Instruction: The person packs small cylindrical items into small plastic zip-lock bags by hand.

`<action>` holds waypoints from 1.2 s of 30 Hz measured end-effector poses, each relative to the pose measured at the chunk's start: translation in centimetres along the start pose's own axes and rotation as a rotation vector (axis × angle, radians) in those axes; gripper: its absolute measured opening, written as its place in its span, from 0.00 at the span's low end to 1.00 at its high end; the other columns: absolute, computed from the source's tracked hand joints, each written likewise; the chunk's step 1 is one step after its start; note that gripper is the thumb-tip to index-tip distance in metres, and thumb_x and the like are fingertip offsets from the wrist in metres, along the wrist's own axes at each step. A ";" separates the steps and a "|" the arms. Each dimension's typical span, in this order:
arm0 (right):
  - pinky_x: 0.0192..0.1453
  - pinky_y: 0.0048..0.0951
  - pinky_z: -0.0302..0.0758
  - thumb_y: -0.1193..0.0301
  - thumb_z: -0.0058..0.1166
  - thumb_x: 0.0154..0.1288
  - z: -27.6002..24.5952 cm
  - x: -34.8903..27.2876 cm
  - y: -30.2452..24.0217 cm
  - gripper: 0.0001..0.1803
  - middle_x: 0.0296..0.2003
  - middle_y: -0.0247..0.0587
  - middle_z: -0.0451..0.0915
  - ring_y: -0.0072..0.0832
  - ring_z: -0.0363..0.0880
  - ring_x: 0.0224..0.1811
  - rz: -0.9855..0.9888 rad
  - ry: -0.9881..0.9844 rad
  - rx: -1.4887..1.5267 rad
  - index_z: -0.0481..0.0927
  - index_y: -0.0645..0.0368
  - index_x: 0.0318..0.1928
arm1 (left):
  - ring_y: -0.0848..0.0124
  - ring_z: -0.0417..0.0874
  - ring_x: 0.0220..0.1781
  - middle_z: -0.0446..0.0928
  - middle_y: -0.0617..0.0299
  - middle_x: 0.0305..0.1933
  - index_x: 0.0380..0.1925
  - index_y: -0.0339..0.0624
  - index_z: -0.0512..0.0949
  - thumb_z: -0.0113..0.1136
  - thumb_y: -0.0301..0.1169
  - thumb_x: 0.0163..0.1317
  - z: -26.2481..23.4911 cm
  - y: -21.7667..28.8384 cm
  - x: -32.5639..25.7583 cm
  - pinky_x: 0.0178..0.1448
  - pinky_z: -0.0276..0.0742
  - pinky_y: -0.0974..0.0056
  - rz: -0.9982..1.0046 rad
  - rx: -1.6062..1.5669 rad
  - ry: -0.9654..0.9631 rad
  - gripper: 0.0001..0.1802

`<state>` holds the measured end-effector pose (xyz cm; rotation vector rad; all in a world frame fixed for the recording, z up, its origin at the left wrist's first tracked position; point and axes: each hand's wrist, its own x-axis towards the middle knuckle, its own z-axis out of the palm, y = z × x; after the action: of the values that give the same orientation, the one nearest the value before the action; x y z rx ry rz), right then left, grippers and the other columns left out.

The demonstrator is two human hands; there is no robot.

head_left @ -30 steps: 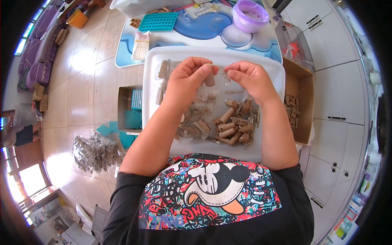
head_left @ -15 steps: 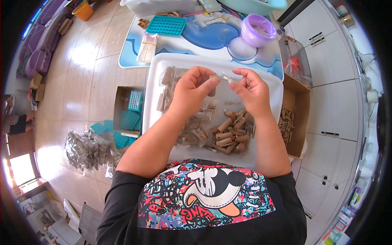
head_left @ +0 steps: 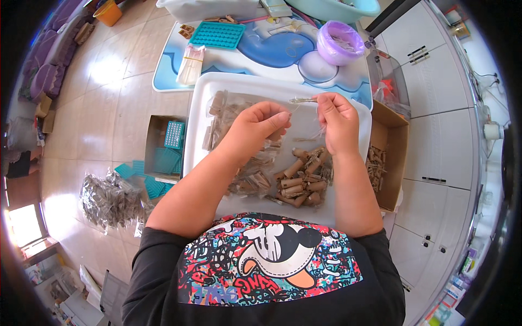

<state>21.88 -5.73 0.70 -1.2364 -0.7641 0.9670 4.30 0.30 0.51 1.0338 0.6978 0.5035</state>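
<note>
Over the white tray (head_left: 191,142) I have both hands raised. Between the thumb and fingers of my right hand (head_left: 338,120) is a small bundle of thin pale strands (head_left: 302,100), pointing left. Loose fine threads hang beneath that hand. My left hand (head_left: 260,126) is closed, thumb against curled fingers; whatever it pinches is hidden. Below the hands, the tray holds a heap of short brown tubes (head_left: 296,183). Clear-wrapped brown pieces (head_left: 253,176) lie left of the heap, with more wrapped tubes (head_left: 216,106) along the tray's left side.
A cardboard box (head_left: 396,163) of small brown pieces stands right of the tray; another box (head_left: 157,142) with teal plastic grids is on the left. Beyond are a purple-lined bowl (head_left: 333,57) and a teal grid tray (head_left: 216,35). Plastic-wrapped bundles (head_left: 109,201) lie on the floor.
The brown tube in my left hand no longer shows; that hand has lowered slightly. My right hand has turned, and the strands it holds now show as a bundle pointing left.
</note>
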 end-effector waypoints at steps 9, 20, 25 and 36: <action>0.25 0.14 0.61 0.70 0.54 0.59 0.8 -1.1 -1.0 0.08 0.20 0.24 0.68 0.12 0.63 0.21 0.363 -0.411 -0.092 0.75 0.62 0.37 | 0.79 0.72 0.31 0.74 0.68 0.30 0.33 0.42 0.72 0.54 0.39 0.60 -0.5 -1.0 0.6 0.34 0.69 0.70 -0.165 -0.267 0.067 0.12; 0.30 0.15 0.65 0.74 0.50 0.61 1.5 -1.2 0.3 0.10 0.26 0.28 0.72 0.13 0.66 0.27 0.105 -0.335 -0.257 0.72 0.63 0.43 | 0.76 0.74 0.33 0.73 0.63 0.31 0.38 0.39 0.71 0.49 0.38 0.63 0.4 0.0 0.2 0.32 0.70 0.71 -0.108 -0.207 0.077 0.13; 0.30 0.15 0.65 0.74 0.50 0.61 1.7 -1.1 0.9 0.11 0.27 0.28 0.73 0.12 0.66 0.26 0.070 -0.309 -0.236 0.71 0.63 0.44 | 0.75 0.74 0.34 0.73 0.62 0.35 0.49 0.37 0.68 0.49 0.30 0.61 0.0 -0.4 -0.1 0.36 0.73 0.70 0.013 0.128 -0.041 0.16; 0.29 0.13 0.63 0.65 0.55 0.59 1.9 -1.8 -0.1 0.13 0.26 0.27 0.73 0.12 0.66 0.25 0.279 -0.241 -0.205 0.72 0.60 0.40 | 0.67 0.73 0.48 0.73 0.55 0.47 0.54 0.39 0.67 0.57 0.25 0.55 -0.8 2.7 -3.3 0.52 0.68 0.66 0.491 0.856 0.121 0.24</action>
<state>19.44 -6.53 1.24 -1.4474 -0.9124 1.3081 1.37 -0.30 3.58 2.0194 0.7841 0.7141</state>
